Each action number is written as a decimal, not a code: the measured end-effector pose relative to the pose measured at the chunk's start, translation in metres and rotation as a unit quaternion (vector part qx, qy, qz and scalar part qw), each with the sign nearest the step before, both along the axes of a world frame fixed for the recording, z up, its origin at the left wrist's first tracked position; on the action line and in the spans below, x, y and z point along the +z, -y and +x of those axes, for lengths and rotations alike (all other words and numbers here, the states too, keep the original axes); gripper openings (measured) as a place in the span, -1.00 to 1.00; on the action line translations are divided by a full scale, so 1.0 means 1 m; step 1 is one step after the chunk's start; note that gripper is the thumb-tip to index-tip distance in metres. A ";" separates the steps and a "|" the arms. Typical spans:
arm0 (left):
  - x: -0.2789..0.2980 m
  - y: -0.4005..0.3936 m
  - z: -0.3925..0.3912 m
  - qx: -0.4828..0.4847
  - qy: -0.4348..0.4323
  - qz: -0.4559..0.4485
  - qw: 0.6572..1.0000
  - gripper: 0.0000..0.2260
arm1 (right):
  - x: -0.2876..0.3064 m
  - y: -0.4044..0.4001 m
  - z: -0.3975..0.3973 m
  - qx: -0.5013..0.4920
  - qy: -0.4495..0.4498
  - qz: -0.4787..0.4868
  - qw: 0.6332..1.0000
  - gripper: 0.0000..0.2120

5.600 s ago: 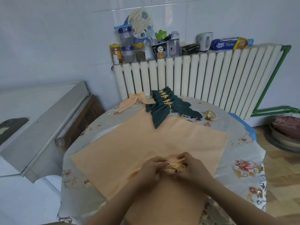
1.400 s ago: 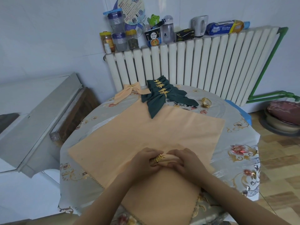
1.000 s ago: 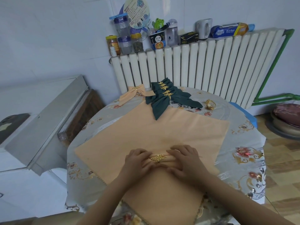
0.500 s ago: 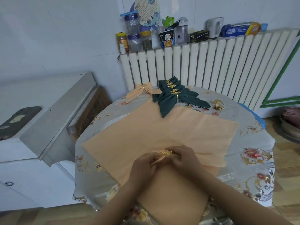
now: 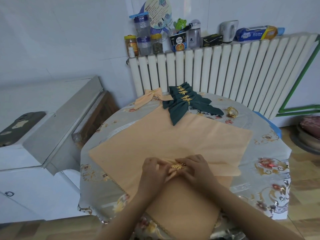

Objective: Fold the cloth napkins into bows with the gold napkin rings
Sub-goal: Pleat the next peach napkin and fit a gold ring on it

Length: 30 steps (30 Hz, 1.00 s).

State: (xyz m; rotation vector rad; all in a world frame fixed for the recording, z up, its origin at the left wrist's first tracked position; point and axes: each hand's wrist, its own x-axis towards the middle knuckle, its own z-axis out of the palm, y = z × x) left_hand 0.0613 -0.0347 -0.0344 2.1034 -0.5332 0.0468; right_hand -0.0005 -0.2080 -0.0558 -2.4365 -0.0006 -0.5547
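A peach napkin (image 5: 166,168) is bunched at its middle inside a gold leaf napkin ring (image 5: 178,165). My left hand (image 5: 153,172) pinches the folded cloth left of the ring. My right hand (image 5: 195,168) grips the cloth and ring from the right. They work on top of flat peach napkins (image 5: 173,141) spread over the round table (image 5: 270,179). At the far side lie a finished peach bow (image 5: 150,97) and several dark green bows (image 5: 181,103) with gold rings. Spare gold rings (image 5: 232,112) sit at the far right.
A white radiator (image 5: 225,71) stands behind the table, its top crowded with jars, bottles and boxes (image 5: 155,42). A grey cabinet (image 5: 57,125) is close on the left. Wooden floor and a round cushion (image 5: 310,125) lie to the right.
The ring has shifted along the bunched napkin between my hands, and my fingers have regripped the cloth on either side. The view has swung slightly left.
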 end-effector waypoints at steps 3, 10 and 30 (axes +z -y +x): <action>0.008 0.005 0.007 0.008 -0.151 0.036 0.988 -0.60 | 0.005 0.002 -0.007 -0.011 -0.023 0.044 0.999 -0.34; 0.012 -0.002 0.019 -0.083 -0.150 0.100 0.980 -0.60 | 0.012 0.019 -0.010 -0.132 -0.194 -0.013 0.972 -0.37; 0.060 0.035 0.030 -0.177 -0.193 0.154 0.953 -0.57 | 0.020 0.005 -0.031 -0.143 -0.050 0.158 0.976 -0.59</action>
